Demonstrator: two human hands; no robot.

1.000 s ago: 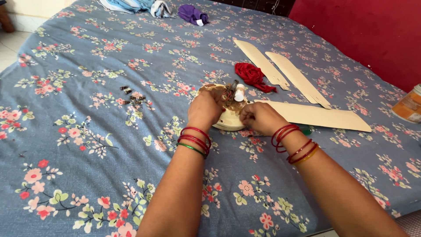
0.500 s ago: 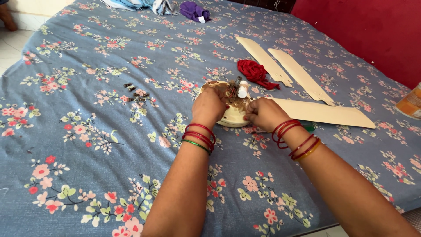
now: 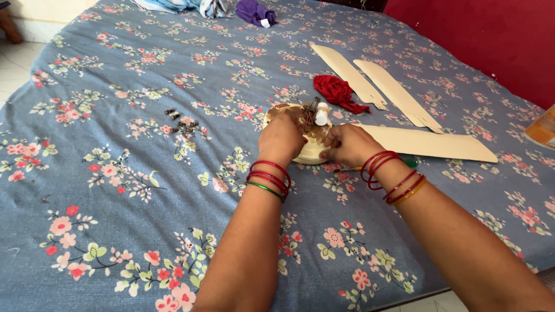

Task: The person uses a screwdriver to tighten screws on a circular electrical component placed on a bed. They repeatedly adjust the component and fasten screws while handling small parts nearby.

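Fan motor (image 3: 306, 136) between both hands.

Both hands (image 3: 281, 137) (image 3: 348, 144) close together, fingers curled

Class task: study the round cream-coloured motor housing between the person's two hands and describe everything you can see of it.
The motor housing is a round, cream-coloured, dome-like shell, seemingly metal or plastic, lying on the flowered bedsheet with its open side up. Inside show brownish, grimy parts, red wires and a small white cylinder standing up. The left hand covers its left rim and the right hand grips its right edge, hiding much of it. A flat cream blade extends from beside it to the right; whether they are joined is hidden.
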